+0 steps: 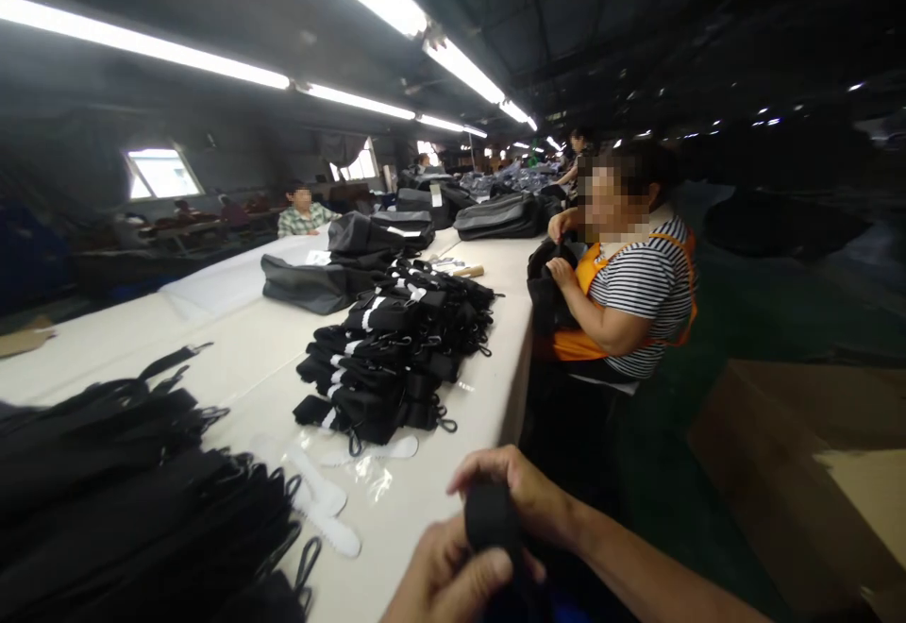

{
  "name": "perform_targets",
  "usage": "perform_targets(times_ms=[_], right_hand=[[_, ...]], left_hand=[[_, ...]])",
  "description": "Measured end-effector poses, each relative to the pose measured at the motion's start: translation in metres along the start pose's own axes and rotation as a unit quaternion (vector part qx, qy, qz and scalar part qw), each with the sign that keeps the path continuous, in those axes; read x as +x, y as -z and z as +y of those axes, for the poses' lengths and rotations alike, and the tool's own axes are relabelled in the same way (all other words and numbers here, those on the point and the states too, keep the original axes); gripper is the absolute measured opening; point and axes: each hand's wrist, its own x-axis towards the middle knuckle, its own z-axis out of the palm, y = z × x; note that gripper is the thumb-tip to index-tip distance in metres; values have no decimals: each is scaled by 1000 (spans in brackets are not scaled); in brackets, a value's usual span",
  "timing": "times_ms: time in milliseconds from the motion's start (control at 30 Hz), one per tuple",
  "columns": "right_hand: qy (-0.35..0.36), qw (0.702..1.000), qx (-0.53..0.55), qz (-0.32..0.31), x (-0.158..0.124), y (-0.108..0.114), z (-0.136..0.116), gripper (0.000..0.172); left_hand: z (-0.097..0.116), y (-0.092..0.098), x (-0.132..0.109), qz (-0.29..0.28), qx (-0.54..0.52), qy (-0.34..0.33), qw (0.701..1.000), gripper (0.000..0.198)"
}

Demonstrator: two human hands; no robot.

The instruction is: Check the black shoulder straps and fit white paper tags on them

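Observation:
A black strap (492, 515), folded over at the top, is between my two hands just off the table's near edge. Its lower end drops into shadow. My left hand (453, 571) is closed on it, thumb across the front. Behind the fold, my right hand (520, 489) curves its fingers around the strap; some fingertips are hidden. Bundled black straps (396, 349) with loop ends and white bands are heaped beyond my hands. A larger pile of loose black straps (142, 500) lies at the left. Several white paper strips (332, 529) rest between the piles.
The cream-covered table (247, 359) runs away from me. Dark grey fabric bags (311, 278) lie farther along it. A co-worker in a striped shirt (647, 288) sits at its right side, handling a black item. An open cardboard box (799, 453) stands on the floor at right.

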Motion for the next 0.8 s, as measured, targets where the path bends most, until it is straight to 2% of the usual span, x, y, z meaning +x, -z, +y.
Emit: perform_targets(times_ms=[67,133,200,233,333,533,667,800], right_hand=[[-8,1000,17,-20,12,-9,11,42],[-32,997,19,-62,20,-17,23,44],[-65,993,19,-96,24,-23,31,43],[-77,991,19,-107,24,-25,34,42],[-87,989,25,-119,25,-30,38,43],[-85,988,45,-122,18,-34,39,48],[-114,970,140,-166,9,-37,38,47],[-143,953,223,-150,11,-36,34,40]], left_hand=[[12,15,-4,109,-43,-35,992,30],[23,32,-9,230,-149,-94,957,23],[30,49,-16,309,-198,-129,921,25],[32,56,-19,331,-203,-138,911,27],[35,63,-23,342,-193,-152,907,33],[22,52,-13,301,-154,-178,924,55],[10,45,-9,304,-96,-164,933,56],[4,36,-6,290,-41,-135,946,53]])
